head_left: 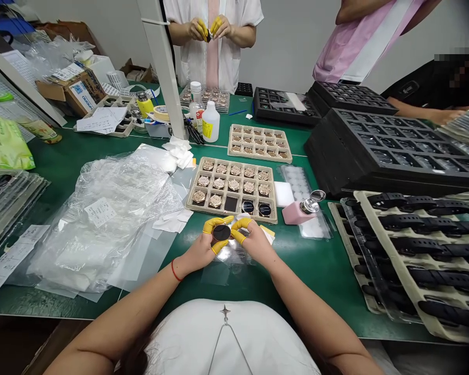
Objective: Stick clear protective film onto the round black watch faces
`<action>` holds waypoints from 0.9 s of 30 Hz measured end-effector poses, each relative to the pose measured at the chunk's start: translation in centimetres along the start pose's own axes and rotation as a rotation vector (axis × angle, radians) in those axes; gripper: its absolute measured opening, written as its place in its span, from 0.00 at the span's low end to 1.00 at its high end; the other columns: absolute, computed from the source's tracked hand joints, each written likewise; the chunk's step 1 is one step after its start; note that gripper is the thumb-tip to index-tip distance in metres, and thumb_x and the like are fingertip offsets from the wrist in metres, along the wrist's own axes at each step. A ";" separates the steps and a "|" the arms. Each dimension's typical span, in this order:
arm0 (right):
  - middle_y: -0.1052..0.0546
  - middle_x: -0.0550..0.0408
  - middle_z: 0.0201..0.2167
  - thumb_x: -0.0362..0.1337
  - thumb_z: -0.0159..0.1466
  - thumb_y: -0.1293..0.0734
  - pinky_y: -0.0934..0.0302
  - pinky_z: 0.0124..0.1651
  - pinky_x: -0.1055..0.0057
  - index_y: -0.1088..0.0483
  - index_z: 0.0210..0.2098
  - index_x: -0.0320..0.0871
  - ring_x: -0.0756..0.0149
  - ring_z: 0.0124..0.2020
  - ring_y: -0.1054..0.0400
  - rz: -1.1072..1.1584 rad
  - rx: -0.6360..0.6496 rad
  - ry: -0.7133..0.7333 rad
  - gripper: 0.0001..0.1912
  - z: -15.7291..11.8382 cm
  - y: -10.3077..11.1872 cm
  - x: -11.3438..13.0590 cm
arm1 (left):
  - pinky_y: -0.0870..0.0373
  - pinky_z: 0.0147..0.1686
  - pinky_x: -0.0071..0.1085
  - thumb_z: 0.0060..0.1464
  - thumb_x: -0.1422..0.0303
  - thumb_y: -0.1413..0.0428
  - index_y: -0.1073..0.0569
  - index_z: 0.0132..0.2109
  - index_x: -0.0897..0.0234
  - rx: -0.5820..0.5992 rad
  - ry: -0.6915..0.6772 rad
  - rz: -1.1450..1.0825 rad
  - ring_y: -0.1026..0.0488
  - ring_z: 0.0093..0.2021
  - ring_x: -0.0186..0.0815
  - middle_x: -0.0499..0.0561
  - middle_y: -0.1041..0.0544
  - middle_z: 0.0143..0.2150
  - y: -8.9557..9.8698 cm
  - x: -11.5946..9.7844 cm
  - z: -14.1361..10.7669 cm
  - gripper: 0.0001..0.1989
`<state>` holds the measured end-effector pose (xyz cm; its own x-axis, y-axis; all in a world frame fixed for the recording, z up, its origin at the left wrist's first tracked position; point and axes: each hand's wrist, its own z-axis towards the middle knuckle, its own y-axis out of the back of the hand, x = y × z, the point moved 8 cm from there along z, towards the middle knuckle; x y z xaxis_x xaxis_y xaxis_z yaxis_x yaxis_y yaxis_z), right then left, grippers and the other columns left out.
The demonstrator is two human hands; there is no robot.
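A round, dark-faced watch case (221, 232) with a thin gold rim is held above the table's near middle. My left hand (207, 244), in yellow finger cots, closes its thumb and fingers around the case from the left. From the right, my right hand (250, 238), also in yellow finger cots, pinches at its edge; a bit of white material shows behind those fingers. Just beyond lies a beige compartment tray (232, 190) with several gold watch cases. Its front row has one bare compartment and two dark round pieces (247, 207) at the right.
A pink pump bottle (300, 209) and white pad (284, 194) stand right of the tray. Crumpled plastic bags (113, 208) cover the left. Stacked watch trays (422, 250) and black foam trays (391, 151) fill the right. A co-worker's gloved hands (209, 28) work across the table.
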<state>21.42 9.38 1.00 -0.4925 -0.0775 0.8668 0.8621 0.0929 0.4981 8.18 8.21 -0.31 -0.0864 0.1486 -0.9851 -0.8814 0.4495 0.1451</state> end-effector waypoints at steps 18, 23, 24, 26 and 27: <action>0.27 0.55 0.32 0.42 0.53 0.33 0.41 0.46 0.63 0.31 0.28 0.43 0.61 0.40 0.33 0.409 0.147 -0.203 0.08 -0.2 -0.6 -0.1 | 0.29 0.46 0.39 0.47 0.68 0.38 0.39 0.52 0.61 0.147 0.289 -0.296 0.24 0.42 0.38 0.53 0.25 0.44 -1.5 1.0 0.4 0.26; 0.27 0.56 0.30 0.41 0.53 0.33 0.40 0.43 0.64 0.31 0.27 0.43 0.62 0.37 0.34 0.400 0.123 -0.213 0.08 -0.2 -0.6 -0.4 | 0.29 0.47 0.39 0.47 0.69 0.38 0.38 0.51 0.61 0.135 0.278 -0.320 0.24 0.43 0.38 0.52 0.25 0.44 -1.5 0.9 0.5 0.25; 0.27 0.56 0.30 0.41 0.53 0.33 0.40 0.43 0.64 0.31 0.27 0.43 0.62 0.37 0.34 0.401 0.119 -0.216 0.08 -0.3 -0.6 -0.4 | 0.29 0.47 0.39 0.47 0.69 0.38 0.38 0.51 0.61 0.136 0.279 -0.324 0.24 0.43 0.38 0.52 0.25 0.44 -1.5 0.9 0.5 0.25; 0.27 0.56 0.30 0.42 0.53 0.33 0.40 0.42 0.64 0.31 0.27 0.43 0.62 0.36 0.34 0.407 0.115 -0.225 0.08 -0.3 -0.6 -0.4 | 0.29 0.46 0.38 0.47 0.68 0.38 0.38 0.51 0.61 0.136 0.280 -0.324 0.24 0.43 0.38 0.52 0.25 0.44 -1.5 0.9 0.5 0.25; 0.27 0.56 0.30 0.42 0.53 0.33 0.40 0.42 0.64 0.31 0.27 0.43 0.62 0.36 0.34 0.406 0.115 -0.229 0.08 -0.4 -0.6 -0.4 | 0.29 0.46 0.38 0.47 0.68 0.38 0.38 0.51 0.61 0.134 0.278 -0.319 0.24 0.42 0.38 0.52 0.25 0.44 -1.5 0.9 0.5 0.25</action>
<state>21.17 9.01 0.36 -0.1432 0.2069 0.9678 0.9778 0.1804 0.1062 9.63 8.11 -1.40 0.0423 -0.2501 -0.9673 -0.8176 0.5478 -0.1774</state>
